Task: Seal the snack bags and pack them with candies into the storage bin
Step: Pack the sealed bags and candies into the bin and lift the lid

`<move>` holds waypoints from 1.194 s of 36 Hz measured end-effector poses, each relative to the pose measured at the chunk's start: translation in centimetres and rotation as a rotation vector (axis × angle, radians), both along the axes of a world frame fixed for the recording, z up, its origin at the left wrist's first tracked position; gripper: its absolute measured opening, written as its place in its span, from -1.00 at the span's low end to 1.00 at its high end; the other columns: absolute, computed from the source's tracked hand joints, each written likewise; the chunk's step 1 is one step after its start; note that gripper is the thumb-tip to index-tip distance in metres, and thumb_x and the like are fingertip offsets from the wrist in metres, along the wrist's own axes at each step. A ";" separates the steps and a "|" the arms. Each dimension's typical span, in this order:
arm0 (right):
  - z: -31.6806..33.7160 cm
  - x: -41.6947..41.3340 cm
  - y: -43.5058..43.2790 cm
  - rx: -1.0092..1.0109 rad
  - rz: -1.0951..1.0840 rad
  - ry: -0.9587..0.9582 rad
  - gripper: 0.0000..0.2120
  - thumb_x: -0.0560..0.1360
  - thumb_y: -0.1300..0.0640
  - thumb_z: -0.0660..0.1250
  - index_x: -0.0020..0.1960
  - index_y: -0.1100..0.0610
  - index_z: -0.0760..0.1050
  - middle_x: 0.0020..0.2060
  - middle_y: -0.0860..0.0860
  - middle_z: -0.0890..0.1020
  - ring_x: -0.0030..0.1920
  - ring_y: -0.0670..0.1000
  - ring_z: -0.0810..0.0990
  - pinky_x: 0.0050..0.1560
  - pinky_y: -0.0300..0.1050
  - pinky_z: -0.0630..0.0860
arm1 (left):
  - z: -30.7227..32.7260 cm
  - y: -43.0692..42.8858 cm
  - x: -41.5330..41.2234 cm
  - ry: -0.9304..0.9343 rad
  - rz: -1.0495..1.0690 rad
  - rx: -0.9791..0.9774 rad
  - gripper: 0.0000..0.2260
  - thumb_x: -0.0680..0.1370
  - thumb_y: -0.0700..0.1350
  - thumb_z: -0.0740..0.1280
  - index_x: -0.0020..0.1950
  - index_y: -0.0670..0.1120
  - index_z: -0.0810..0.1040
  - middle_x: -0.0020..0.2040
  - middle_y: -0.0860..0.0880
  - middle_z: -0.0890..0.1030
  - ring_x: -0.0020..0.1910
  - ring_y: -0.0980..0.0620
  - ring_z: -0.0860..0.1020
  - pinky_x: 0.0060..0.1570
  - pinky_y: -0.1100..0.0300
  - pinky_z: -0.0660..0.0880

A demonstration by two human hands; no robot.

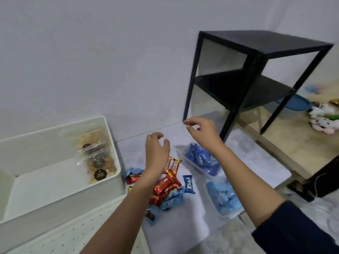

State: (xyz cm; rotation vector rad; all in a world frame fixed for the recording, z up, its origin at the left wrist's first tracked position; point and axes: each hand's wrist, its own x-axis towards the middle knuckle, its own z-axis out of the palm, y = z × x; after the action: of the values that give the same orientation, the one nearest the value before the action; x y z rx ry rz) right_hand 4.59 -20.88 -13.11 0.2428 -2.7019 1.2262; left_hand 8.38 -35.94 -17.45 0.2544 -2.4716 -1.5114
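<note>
A white storage bin (110, 182) stands at the left, with clear bags of cookies (95, 158) lying against its right wall. Red and blue wrapped candies (165, 187) lie in a loose pile on the pale mat. Two clear bags of blue candies rest right of the pile, a far bag (201, 159) and a near bag (222, 197). My left hand (156, 151) hovers open above the far end of the pile. My right hand (202, 131) is raised above the far blue bag, fingers spread and empty.
A black two-shelf side table (256, 74) stands behind the mat against the pale wall. Soft toys (324, 118) and a blue dish (295, 103) lie on the floor at the right. A white perforated board (64, 233) lies below the bin.
</note>
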 end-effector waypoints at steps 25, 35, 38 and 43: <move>-15.9 7.7 20.6 0.022 -0.341 -0.724 -0.67 0.60 0.04 0.11 0.15 0.22 0.52 0.09 0.14 0.59 0.03 0.12 0.50 -0.05 -0.15 0.29 | -11.9 16.7 -1.8 -0.577 0.114 0.277 -0.52 0.59 -0.22 0.20 0.48 -0.12 0.12 0.31 -0.27 0.43 0.25 -0.25 0.45 0.22 -0.01 0.41; -13.6 9.8 25.0 -0.412 -0.632 -0.573 -0.76 0.52 0.26 0.28 -0.30 0.16 0.58 -0.16 0.13 0.64 -0.05 0.11 0.55 0.09 -0.01 0.46 | -12.6 14.6 -0.9 -0.562 0.008 0.330 -0.60 0.54 -0.33 0.14 0.36 -0.11 0.31 0.15 -0.16 0.52 0.03 -0.19 0.53 -0.05 0.02 0.46; -11.4 9.7 25.5 -0.531 -0.719 -0.510 -0.82 0.54 0.25 0.27 -0.20 0.16 0.58 -0.09 0.09 0.60 -0.03 0.08 0.54 0.06 -0.07 0.45 | -12.6 14.0 -0.5 -0.578 -0.015 0.321 -0.50 0.57 -0.30 0.17 0.49 -0.11 0.16 0.29 -0.19 0.46 0.18 -0.26 0.50 0.14 -0.05 0.46; -9.8 8.8 22.2 -0.547 -0.723 -0.456 -0.84 0.57 0.17 0.22 -0.09 0.14 0.57 -0.04 0.07 0.59 0.03 0.13 0.58 -0.02 0.08 0.58 | -12.5 13.5 0.6 -0.593 -0.055 0.375 -0.49 0.60 -0.30 0.15 0.52 -0.07 0.11 0.19 -0.15 0.50 -0.28 0.02 0.47 -0.39 0.23 0.44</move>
State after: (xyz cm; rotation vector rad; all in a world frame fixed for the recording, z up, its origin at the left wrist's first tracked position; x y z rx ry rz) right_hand 13.35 1.37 -22.87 -1.0843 -2.2368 1.7949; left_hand 8.96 -22.40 -29.99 0.8108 -2.5851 -2.1760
